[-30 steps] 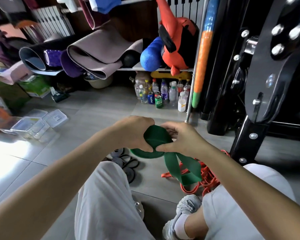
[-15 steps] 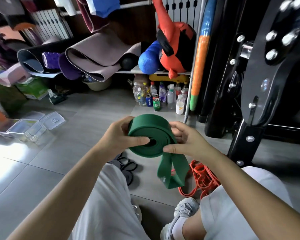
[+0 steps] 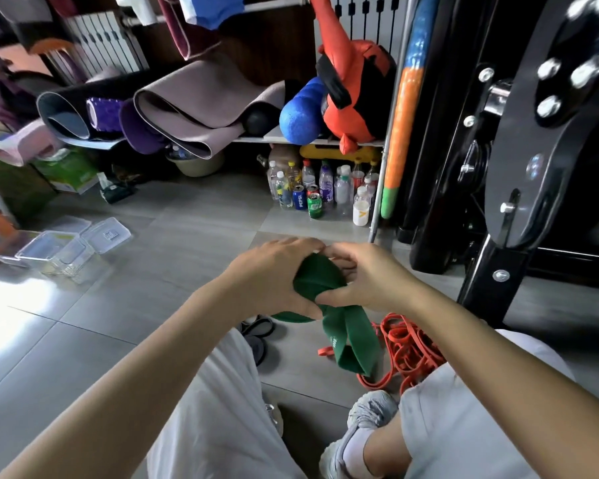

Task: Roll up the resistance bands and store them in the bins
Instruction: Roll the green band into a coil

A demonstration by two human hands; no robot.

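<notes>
While the green band (image 3: pixel 320 278) is only partly rolled, both hands hold it in the air above the floor (image 3: pixel 173 243). The left hand (image 3: pixel 270 281) is curled round the roll from the left side. The right hand (image 3: pixel 370 281) pinches the band at the place where the loose tail (image 3: pixel 351 344) leaves the roll. The tail hangs down, short and doubled, near the orange bands (image 3: pixel 408 350) that lie in a heap on the floor at the right.

In my judgement the step in hand is the last turns of the rolling. To do it well, the left hand should press the flat sides of the roll, so that the layers do not slide out into a cone. The right hand should pull the tail a little tight and lay it edge upon edge. The rubber will likely want to spring open, so one hand must grip the roll at every moment. The clear bins (image 3: pixel 59 250) stand on the floor at the left, well apart from the hands, so the finished roll needs a firm grip for the carry.
</notes>
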